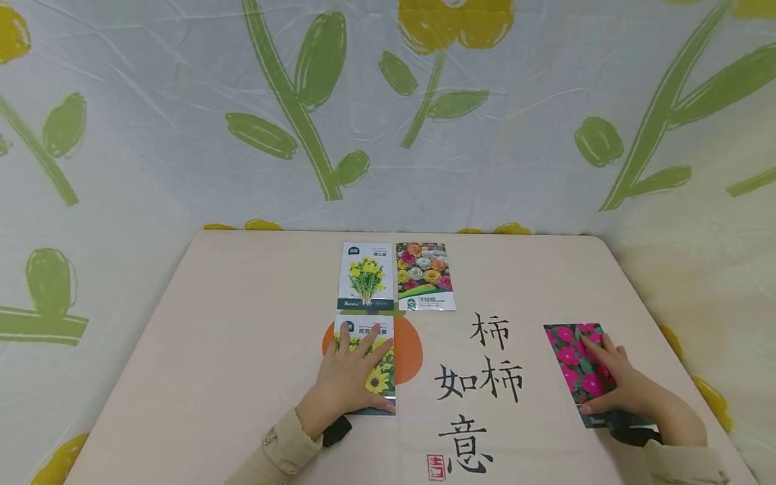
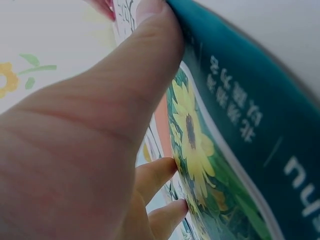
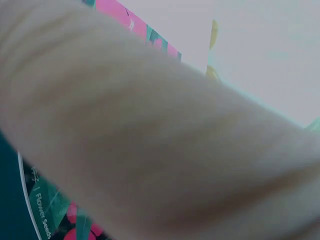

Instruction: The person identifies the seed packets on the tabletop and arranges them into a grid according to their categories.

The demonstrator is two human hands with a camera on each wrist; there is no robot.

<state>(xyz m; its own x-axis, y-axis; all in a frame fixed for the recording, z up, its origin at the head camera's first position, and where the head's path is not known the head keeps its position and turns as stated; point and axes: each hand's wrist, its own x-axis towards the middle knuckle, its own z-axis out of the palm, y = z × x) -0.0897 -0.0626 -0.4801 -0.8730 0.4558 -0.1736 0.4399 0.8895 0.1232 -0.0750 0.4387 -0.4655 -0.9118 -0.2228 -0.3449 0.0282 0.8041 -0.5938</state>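
Note:
My left hand [image 1: 348, 377] rests with spread fingers on a seed packet with yellow flowers [image 1: 378, 380], which lies just left of the table's middle. In the left wrist view, the thumb [image 2: 145, 55] reaches the packet's dark green bottom band [image 2: 240, 85], and two fingertips touch its picture. At the right, my right hand [image 1: 630, 391] lies over a seed packet with pink flowers [image 1: 570, 360], thumb at its lower left and fingers on its upper right part. That packet is slightly turned. The right wrist view is mostly filled by the blurred hand [image 3: 150, 120], with pink flowers [image 3: 120, 12] showing past it.
Two more seed packets lie side by side farther back: one with a yellow bouquet [image 1: 366, 279], one with multicoloured blooms [image 1: 424, 269]. The pale table [image 1: 212, 350] bears a printed orange fruit [image 1: 410, 353] and black characters [image 1: 479, 387]. Behind hangs a flower-patterned cloth [image 1: 485, 175].

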